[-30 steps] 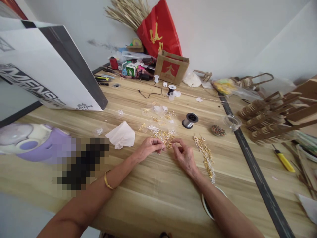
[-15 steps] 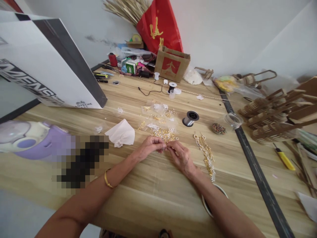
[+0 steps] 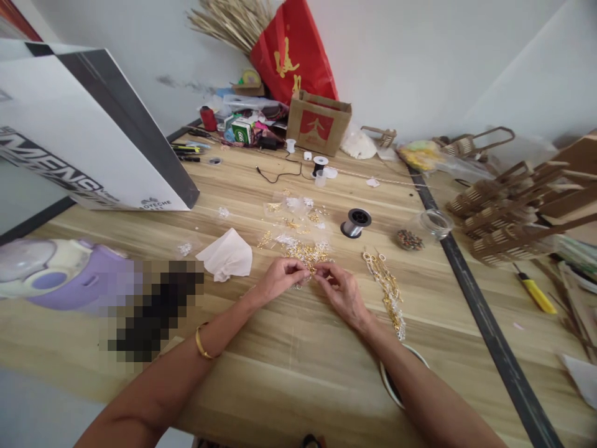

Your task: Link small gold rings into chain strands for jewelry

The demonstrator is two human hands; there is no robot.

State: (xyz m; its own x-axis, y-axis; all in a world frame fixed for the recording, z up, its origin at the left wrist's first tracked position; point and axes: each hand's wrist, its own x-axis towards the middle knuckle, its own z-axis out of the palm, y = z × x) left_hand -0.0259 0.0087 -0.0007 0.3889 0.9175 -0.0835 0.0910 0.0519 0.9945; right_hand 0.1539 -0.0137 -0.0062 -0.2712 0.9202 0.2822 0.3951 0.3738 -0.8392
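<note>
- Nearest: white-rimmed round container [image 3: 383, 377], partly under the right forearm. Contents can't be made out.
- Bundle of gold-and-silver strands [image 3: 389, 289] lies on the tabletop [image 3: 275, 386], just right of the right hand [image 3: 342, 294]. Ring ends face away. Reads as the assembled portion; they overlap, so no count.
- Right hand: thumb and forefinger drawn in close to the left fingertips, other fingers curled. Can't tell if it's closed on anything.
- Left hand [image 3: 280, 280]: thumb and forefinger pinched together on what looks like a small gold piece [image 3: 311, 272]. Too small to identify. I'd call it one unit mid-assembly, not yet laid with the strands.
- Pile of loose gold and clear bits [image 3: 305, 250] directly beyond the fingertips. Plenty there, so my read is a good share remains to be done.
- White tissue [image 3: 226, 255] left of the pile, apart from it.
- Clear jar [image 3: 436, 224] to the right, dark mixed beads at its near end; looks unused here.
- Silver wire spool [image 3: 356, 224] standing just beyond and right of the pile.
- Clear packets [image 3: 295, 203] behind the pile, small parts in and around them: more stock, apparently.
</note>
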